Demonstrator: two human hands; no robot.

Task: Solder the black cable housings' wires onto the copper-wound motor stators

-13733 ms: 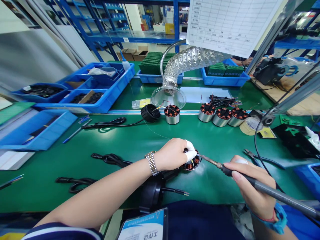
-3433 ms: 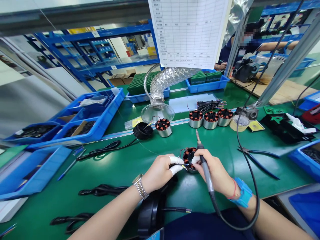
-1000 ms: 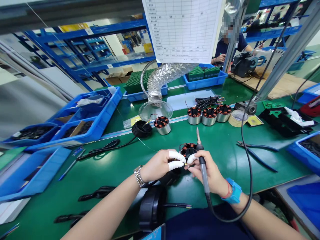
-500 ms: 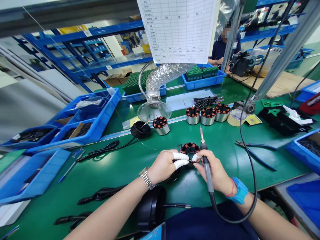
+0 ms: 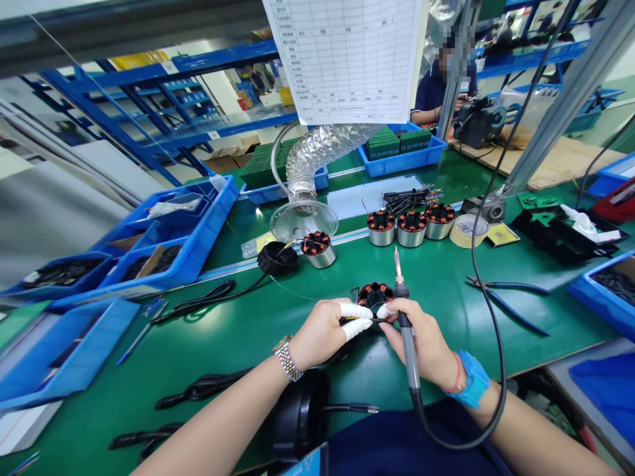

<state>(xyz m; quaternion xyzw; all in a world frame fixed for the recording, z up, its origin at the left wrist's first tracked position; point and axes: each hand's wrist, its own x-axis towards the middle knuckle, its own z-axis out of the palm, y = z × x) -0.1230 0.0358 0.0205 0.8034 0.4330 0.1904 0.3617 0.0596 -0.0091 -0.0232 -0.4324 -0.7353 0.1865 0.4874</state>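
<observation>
My left hand (image 5: 325, 330), with white covers on thumb and forefinger, pinches thin dark wires (image 5: 380, 320). A bit of yellow shows between those fingers. My right hand (image 5: 421, 334) holds a soldering iron (image 5: 407, 347) whose tip points up and away. Its thumb and a white-covered finger also pinch at the wires, close to the left fingertips. Directly behind the fingers stands a motor stator (image 5: 374, 293) with copper windings, its lower part hidden by my hands. Beyond it, another stator (image 5: 319, 251) sits beside a round black housing (image 5: 278, 258) with a cable.
Three stators (image 5: 411, 231) stand in a row before a bundle of wires (image 5: 411, 198). A fume duct (image 5: 305, 215) opens over the bench. Pliers (image 5: 508, 291) and a tape roll (image 5: 469, 231) lie right. Blue bins (image 5: 218, 218) flank the left. A co-worker (image 5: 436, 86) sits beyond.
The fingertips have shifted slightly at the wires, and more dark wire with some yellow now shows between them. The soldering iron stays in my right hand. The view has moved a little.
</observation>
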